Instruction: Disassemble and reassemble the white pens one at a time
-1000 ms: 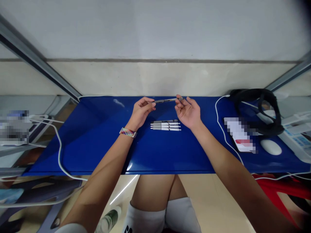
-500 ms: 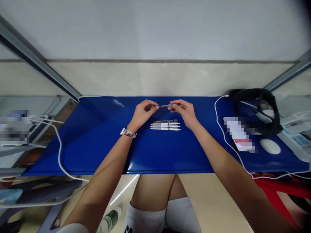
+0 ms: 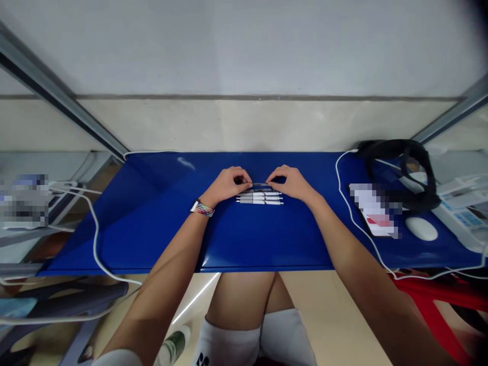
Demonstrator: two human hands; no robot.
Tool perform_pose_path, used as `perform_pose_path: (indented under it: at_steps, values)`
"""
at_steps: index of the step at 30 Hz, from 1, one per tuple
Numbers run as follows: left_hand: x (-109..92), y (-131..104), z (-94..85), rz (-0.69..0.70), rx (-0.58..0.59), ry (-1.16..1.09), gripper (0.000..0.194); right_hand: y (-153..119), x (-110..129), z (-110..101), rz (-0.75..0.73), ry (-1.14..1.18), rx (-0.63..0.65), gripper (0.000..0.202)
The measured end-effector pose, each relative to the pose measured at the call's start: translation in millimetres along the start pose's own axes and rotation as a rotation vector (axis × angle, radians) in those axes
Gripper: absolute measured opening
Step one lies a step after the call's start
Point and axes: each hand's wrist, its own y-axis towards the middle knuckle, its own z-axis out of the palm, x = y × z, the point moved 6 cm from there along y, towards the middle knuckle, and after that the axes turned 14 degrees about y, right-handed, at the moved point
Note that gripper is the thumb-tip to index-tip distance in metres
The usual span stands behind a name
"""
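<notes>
A slim dark pen [image 3: 260, 183] lies crosswise between my two hands, just beyond a row of other pens. My left hand [image 3: 231, 182] pinches its left end between thumb and fingers. The other end is pinched by my right hand [image 3: 288, 181]. Directly on the near side, several white-and-grey pens [image 3: 263, 199] rest side by side on the blue table [image 3: 244, 234], their tips pointing left. The far side of that row is partly covered by my fingers. A colourful woven band [image 3: 203, 208] is around my left wrist.
To the right are a phone [image 3: 373, 213], a white mouse [image 3: 421, 229] and a black strap-like headset [image 3: 404, 168]. A white cable [image 3: 345, 195] curves around them. Another white cable [image 3: 95, 239] crosses the table's left side. A wall [image 3: 244, 124] stands behind.
Both hands have come down toward me with the pen, from farther back on the table to the far edge of the pen row. The pens in the row look unmoved.
</notes>
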Motion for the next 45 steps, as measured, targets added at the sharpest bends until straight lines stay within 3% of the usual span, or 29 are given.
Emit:
perform_pose_path:
  at_steps: [8, 13, 19, 23, 25, 34, 45]
  values:
    - [-7.0, 0.3, 3.0, 0.089, -0.009, 0.049, 0.010, 0.3, 0.7, 0.9, 0.013, -0.020, 0.040, 0.014]
    - [-5.7, 2.9, 7.1, 0.013, -0.036, -0.023, 0.017, -1.3, 0.2, -1.3, 0.029, 0.000, 0.035, 0.012]
    - [6.2, 3.2, 13.6, -0.165, -0.137, -0.412, 0.028, -3.7, -16.6, -5.1, 0.146, 0.283, -0.252, 0.019]
    - [7.7, -0.1, 14.6, -0.256, -0.281, -0.534, 0.024, -8.2, -29.2, 7.6, 0.254, 0.638, -0.504, 0.044]
    - [10.0, -2.0, 16.4, -0.294, -0.343, -0.597, 0.022, -11.2, -29.8, 15.7, 0.262, 0.697, -0.553, 0.051]
    - [12.3, -20.7, 25.2, -0.336, -0.469, -0.780, 0.022, -36.6, -23.0, 28.2, 0.194, 0.687, -0.596, 0.036]
    - [1.4, -23.5, 30.8, -0.422, -0.477, -0.906, 0.020, -30.6, -11.3, 32.8, 0.185, 0.518, -0.576, 0.039]
